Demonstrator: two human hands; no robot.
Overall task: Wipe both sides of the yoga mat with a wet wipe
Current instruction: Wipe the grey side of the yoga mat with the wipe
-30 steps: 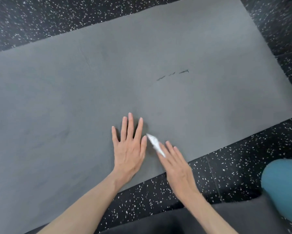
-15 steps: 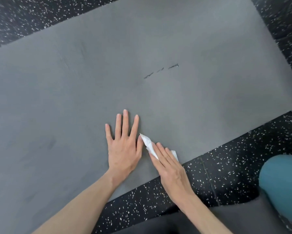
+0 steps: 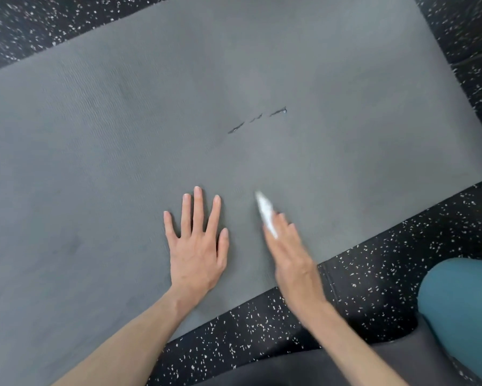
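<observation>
Two hands near the yoga mat's [image 3: 123, 140] near edge: left hand [image 3: 196, 246] flat with fingers spread; blurred right hand [image 3: 290, 254] presses a white wet wipe [image 3: 266, 211], mostly hidden, under straight fingers.

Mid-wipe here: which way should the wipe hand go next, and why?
Probably sweep the right hand and its wet wipe farther up the yoga mat, toward the small tears. The left hand lies flat, pinning the mat near its front edge.
</observation>
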